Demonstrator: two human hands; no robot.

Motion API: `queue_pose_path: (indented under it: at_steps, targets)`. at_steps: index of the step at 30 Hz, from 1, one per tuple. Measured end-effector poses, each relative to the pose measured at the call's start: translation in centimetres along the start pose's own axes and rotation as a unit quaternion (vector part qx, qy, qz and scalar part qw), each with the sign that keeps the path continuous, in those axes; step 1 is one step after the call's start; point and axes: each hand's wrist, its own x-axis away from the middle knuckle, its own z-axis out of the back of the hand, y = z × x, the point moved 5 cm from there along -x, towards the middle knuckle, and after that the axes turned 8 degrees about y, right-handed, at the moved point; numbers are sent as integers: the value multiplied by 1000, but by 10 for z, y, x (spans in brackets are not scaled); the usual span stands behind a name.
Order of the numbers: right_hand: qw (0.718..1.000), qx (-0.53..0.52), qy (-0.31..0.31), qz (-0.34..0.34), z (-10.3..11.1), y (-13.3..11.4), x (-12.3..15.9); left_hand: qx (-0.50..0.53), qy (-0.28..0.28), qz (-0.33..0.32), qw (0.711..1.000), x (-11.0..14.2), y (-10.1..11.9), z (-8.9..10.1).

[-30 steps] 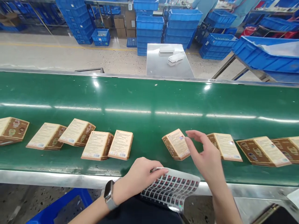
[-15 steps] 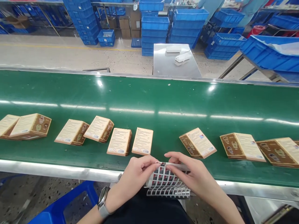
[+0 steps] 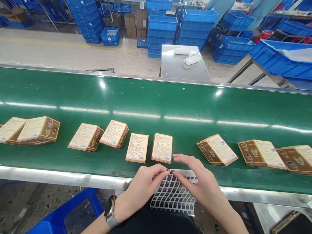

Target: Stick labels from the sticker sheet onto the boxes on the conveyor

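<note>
A white sheet of small dark-and-red stickers hangs down in front of me at the near edge of the conveyor. My left hand is closed, its thumb and forefinger pinched at the sheet's top edge, where a small reddish-dark sticker partly shows. My right hand holds the same sheet by the top, thumb on its face. Its forefinger is raised away, and the fingers behind the sheet are hidden. Just beyond my hands, a cream-and-brown box lies on the green belt beside another box.
More boxes lie along the green conveyor belt, left and right. Past it stand a metal table with two white objects and stacked blue crates. A blue stool is at lower left.
The boxes on the belt have shifted rightward in view. The sticker sheet now hangs flatter and lower. My right forefinger has lifted a little, while both hands stay close together at the sheet's top.
</note>
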Motion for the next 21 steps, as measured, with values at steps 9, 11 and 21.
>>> queue_pose_path:
  at_steps: [9, 11, 21]
  targets:
    - [958, -192, 80, -199, 4, 24, 10, -61, 42, -80, 994, 6, -1, 17]
    - [905, -275, 108, -306, -3, 47, 8, -133, 22, -172, 976, 9, 0, 17]
    - [839, -337, 212, -370, -40, 81, -11, -266, -46, -281, 921, 4, -2, -9]
